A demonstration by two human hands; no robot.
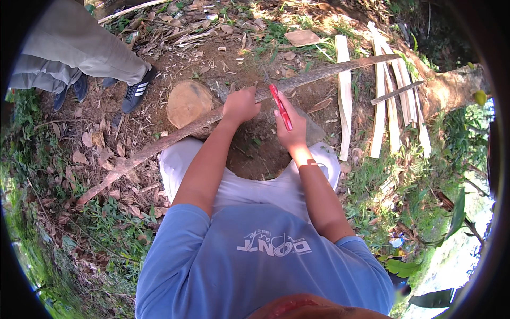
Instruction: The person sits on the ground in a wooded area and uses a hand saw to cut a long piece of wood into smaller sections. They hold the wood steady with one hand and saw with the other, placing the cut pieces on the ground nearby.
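A long brown bamboo strip (159,144) runs diagonally from the lower left to the upper right, resting across a round wooden stump (187,102). My left hand (240,105) is closed around the strip just right of the stump. My right hand (289,125) grips a red-handled knife (280,106), whose blade end meets the strip close to my left hand. Both forearms reach out over my knees in light trousers.
Several pale split bamboo slats (396,101) lie fanned on the ground at the right, with one longer slat (344,90) beside them. Another person's legs and dark shoes (135,90) stand at the upper left. Dry leaves, dirt and grass surround the spot; a tree trunk (454,87) lies at the right.
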